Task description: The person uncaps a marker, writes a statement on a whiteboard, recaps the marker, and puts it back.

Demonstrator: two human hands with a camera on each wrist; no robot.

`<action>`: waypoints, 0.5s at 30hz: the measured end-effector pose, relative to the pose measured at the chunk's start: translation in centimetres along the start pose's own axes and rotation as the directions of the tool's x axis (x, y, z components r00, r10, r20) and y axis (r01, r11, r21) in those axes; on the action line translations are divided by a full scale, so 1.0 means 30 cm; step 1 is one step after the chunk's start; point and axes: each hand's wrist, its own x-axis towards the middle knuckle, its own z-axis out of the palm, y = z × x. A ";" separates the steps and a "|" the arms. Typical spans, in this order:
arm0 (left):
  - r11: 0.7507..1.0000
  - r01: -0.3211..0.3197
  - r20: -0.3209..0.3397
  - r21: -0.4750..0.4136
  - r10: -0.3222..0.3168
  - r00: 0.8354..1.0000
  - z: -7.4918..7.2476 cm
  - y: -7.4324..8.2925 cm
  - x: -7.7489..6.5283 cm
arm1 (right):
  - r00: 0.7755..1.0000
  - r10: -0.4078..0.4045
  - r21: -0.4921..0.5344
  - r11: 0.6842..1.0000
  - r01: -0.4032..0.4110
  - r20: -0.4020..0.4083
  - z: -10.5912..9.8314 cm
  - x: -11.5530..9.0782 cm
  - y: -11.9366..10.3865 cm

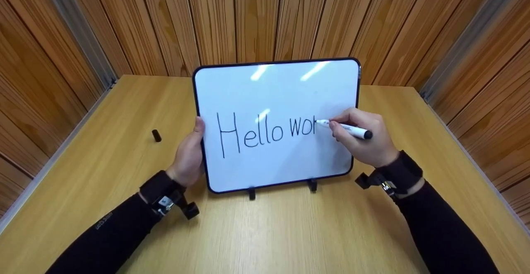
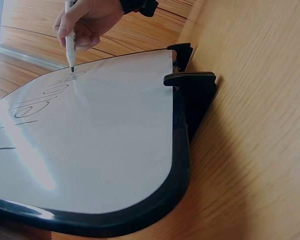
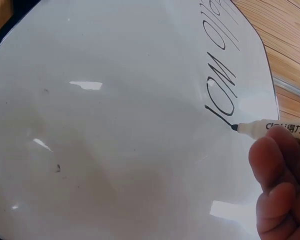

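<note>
A whiteboard [image 1: 273, 166] with a black frame leans upright on the table, bearing the black handwriting "Hello wo" and one further vertical stroke. My left hand [image 1: 188, 158] grips its left edge, the thumb along the frame and the fingers hidden behind. In my right hand [image 1: 366, 137] a white marker [image 1: 352, 131] with a black end is pinched between thumb and fingers. The marker's black tip [image 3: 234, 127] meets the board at the upper end of that last stroke, as the right wrist view shows.
Left of the board, a black marker cap [image 1: 156, 135] lies on the wooden table [image 1: 273, 232]. Two black stand feet [image 1: 251, 193] [image 2: 195, 82] hold the board's lower edge. Wood-panelled walls [image 1: 256, 17] enclose the table at the back and sides.
</note>
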 end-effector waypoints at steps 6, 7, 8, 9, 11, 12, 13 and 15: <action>1.000 0.001 0.010 -0.014 0.000 1.000 -0.001 -0.002 0.000 | 1.000 -0.002 -0.003 1.000 0.002 -0.011 0.004 -0.002 -0.002; 1.000 0.001 0.011 -0.017 -0.001 1.000 -0.001 -0.002 0.000 | 1.000 -0.002 -0.006 1.000 0.002 -0.013 0.004 -0.002 -0.002; 1.000 0.002 0.011 -0.019 -0.002 1.000 -0.001 -0.002 0.000 | 1.000 -0.001 -0.007 1.000 0.001 -0.014 0.004 -0.002 -0.002; 1.000 0.003 0.011 -0.019 -0.003 1.000 -0.001 -0.002 0.000 | 1.000 0.000 -0.008 1.000 0.000 -0.015 0.004 -0.001 -0.001; 1.000 0.009 0.005 -0.017 -0.008 1.000 0.000 -0.003 -0.001 | 1.000 0.001 -0.013 1.000 -0.001 -0.019 0.004 -0.001 -0.001; 1.000 0.013 -0.002 -0.016 -0.013 1.000 0.000 -0.003 -0.002 | 1.000 0.002 -0.015 1.000 -0.002 -0.021 0.004 -0.001 0.000; 1.000 0.016 -0.009 -0.013 -0.016 1.000 0.001 -0.003 -0.003 | 1.000 0.001 -0.016 1.000 -0.001 -0.023 0.004 0.000 -0.001; 1.000 0.020 -0.020 -0.008 -0.020 1.000 0.002 -0.004 -0.004 | 1.000 0.000 -0.019 1.000 0.000 -0.029 0.004 0.001 -0.001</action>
